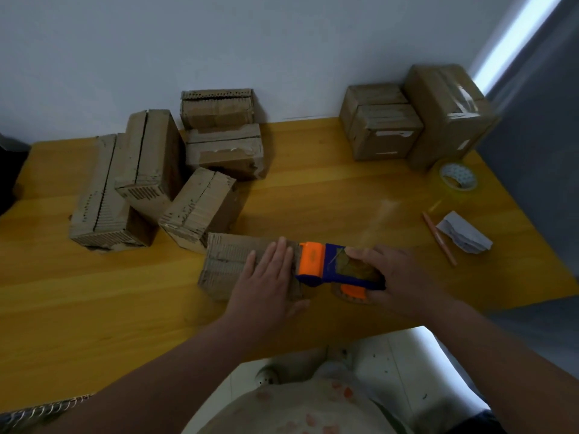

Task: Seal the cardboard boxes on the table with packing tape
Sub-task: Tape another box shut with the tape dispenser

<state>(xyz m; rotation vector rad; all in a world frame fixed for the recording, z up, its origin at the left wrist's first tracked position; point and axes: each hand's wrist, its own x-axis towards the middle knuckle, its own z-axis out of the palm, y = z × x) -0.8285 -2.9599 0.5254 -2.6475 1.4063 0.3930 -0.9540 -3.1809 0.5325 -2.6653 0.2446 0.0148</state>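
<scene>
A: Nearest entry?

B: Left hand (269, 277), palm down, with the fingers straight and pressed together. It lies flat on the low brown corrugated cardboard box (225, 261) at the near middle of the yellow wood-grain table (313, 198). The box top is ribbed and its edges are frayed.

A: Right hand?

B: Right hand (394, 274), fingers and thumb curled round the blue-and-orange plastic tape dispenser (322, 270). Its orange front end rests on the box's right end, just beside the left fingers. The brown roll inside is blurred.

A: Farther right?

B: A thin orange pencil (438, 239), with a crumpled white paper scrap (466, 236) beside it. Beyond them a roll of clear tape (457, 180) lies flat.

A: Back of the table?

B: On the left, a heap of five rough brown cardboard boxes (141, 183), with dark slits along the seams and some leaning on each other. At the right rear, three smoother brown boxes (385, 133) stand close together. The tallest has glossy clear tape across it. Behind everything is a plain pale wall (219, 42).
</scene>
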